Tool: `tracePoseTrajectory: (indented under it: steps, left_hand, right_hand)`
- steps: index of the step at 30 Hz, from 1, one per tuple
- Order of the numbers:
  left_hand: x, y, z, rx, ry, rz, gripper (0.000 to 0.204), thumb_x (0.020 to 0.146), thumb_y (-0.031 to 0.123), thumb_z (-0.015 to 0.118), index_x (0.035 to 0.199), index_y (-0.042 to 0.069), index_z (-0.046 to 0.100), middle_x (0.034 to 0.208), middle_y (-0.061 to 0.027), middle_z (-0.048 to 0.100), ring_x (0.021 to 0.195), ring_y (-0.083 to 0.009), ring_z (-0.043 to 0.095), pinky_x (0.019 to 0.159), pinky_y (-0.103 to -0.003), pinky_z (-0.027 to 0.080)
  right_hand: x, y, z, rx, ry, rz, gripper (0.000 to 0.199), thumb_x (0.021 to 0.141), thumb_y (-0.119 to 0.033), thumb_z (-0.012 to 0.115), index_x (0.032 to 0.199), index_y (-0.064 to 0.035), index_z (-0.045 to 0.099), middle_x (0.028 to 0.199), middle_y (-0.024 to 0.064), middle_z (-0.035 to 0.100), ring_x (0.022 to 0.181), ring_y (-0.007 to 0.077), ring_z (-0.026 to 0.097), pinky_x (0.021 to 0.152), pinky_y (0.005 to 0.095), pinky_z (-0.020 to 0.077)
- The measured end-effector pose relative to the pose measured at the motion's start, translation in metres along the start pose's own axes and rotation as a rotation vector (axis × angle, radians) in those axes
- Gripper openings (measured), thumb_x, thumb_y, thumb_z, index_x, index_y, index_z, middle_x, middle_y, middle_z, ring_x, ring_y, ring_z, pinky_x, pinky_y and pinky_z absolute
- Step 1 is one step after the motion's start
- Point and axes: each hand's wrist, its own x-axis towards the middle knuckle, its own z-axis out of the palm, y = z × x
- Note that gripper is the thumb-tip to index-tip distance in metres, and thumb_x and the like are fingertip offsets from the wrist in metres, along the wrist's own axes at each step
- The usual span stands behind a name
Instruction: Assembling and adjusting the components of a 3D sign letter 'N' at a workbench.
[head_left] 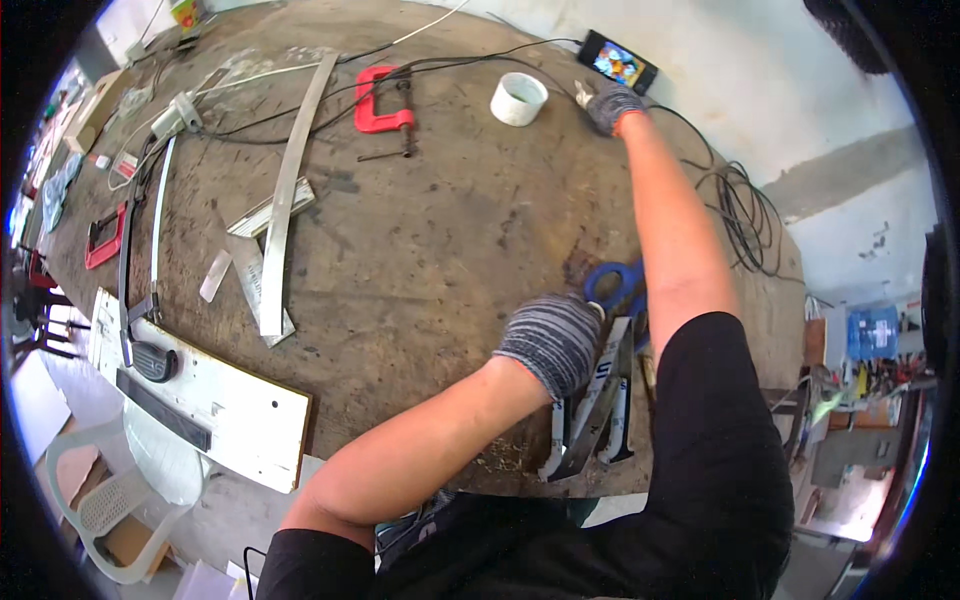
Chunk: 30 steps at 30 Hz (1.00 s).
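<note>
A bundle of metal strips (596,415) is being pressed down at the near edge of the round wooden table (450,250) by the gloved left hand (555,340), which is being laid flat over the strips' upper ends; whether the fingers are being curled around them cannot be told. Blue-handled scissors (612,285) are lying just beyond that hand, partly hidden by the right forearm. The gloved right hand (612,105) is being stretched far across the table, its fingers bunched together at a black cable (540,75) close to a phone (618,62) with a lit screen; a firm grip cannot be confirmed. A white roll of tape (518,98) is sitting just left of that hand. A red clamp (385,100) and long metal strips (285,200) are lying further left.
</note>
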Motion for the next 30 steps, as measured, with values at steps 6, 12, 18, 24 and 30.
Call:
tracePoseTrajectory:
  steps: [6, 12, 18, 24, 30]
  left_hand:
    - [0.001, 0.0, -0.001, -0.06, -0.05, 0.01, 0.03, 0.086, 0.015, 0.055, 0.109, -0.001, 0.065, 0.096, -0.0249, 0.068, 0.094, -0.0401, 0.066, 0.082, -0.048, 0.053]
    - [0.0, -0.001, -0.006, -0.032, -0.06, 0.005, 0.029, 0.087, 0.014, 0.054, 0.109, -0.001, 0.065, 0.097, -0.0249, 0.068, 0.093, -0.0403, 0.066, 0.081, -0.048, 0.053]
    - [0.003, 0.005, -0.001, -0.021, -0.04, 0.029, 0.03, 0.087, 0.014, 0.054, 0.11, -0.002, 0.066, 0.093, -0.025, 0.068, 0.092, -0.0402, 0.067, 0.08, -0.047, 0.054]
    - [-0.001, -0.008, 0.0, -0.052, -0.045, -0.025, 0.027, 0.085, 0.014, 0.056, 0.106, -0.001, 0.066, 0.093, -0.0239, 0.069, 0.092, -0.04, 0.067, 0.081, -0.047, 0.054]
    - [0.0, -0.009, 0.003, -0.06, -0.018, -0.006, 0.027, 0.085, 0.014, 0.055, 0.105, 0.001, 0.066, 0.095, -0.0228, 0.069, 0.093, -0.0396, 0.067, 0.082, -0.048, 0.054]
  right_hand:
    - [0.017, -0.002, -0.004, -0.262, -0.178, -0.126, 0.052, 0.097, -0.043, 0.047, 0.121, -0.0028, 0.068, 0.126, 0.0202, 0.064, 0.114, 0.0358, 0.063, 0.099, 0.0441, 0.05]
    - [0.013, -0.019, 0.009, -0.295, -0.09, -0.137, 0.036, 0.092, -0.027, 0.055, 0.109, -0.0005, 0.072, 0.117, 0.0222, 0.068, 0.112, 0.0359, 0.064, 0.096, 0.0425, 0.0514]
    - [0.015, -0.002, 0.001, -0.181, -0.03, -0.193, 0.03, 0.089, -0.019, 0.059, 0.108, -0.0002, 0.07, 0.117, 0.0224, 0.068, 0.11, 0.0365, 0.065, 0.093, 0.041, 0.0523]
    - [0.003, -0.059, -0.021, -0.171, -0.361, -0.133, 0.029, 0.089, -0.013, 0.059, 0.114, -0.0002, 0.066, 0.114, 0.0201, 0.069, 0.094, 0.0315, 0.071, 0.073, 0.0406, 0.0578]
    - [0.038, -0.004, 0.004, -0.349, -0.401, -0.235, 0.025, 0.095, -0.018, 0.053, 0.107, -0.0019, 0.067, 0.106, 0.0191, 0.07, 0.087, 0.0314, 0.071, 0.071, 0.0412, 0.0576]
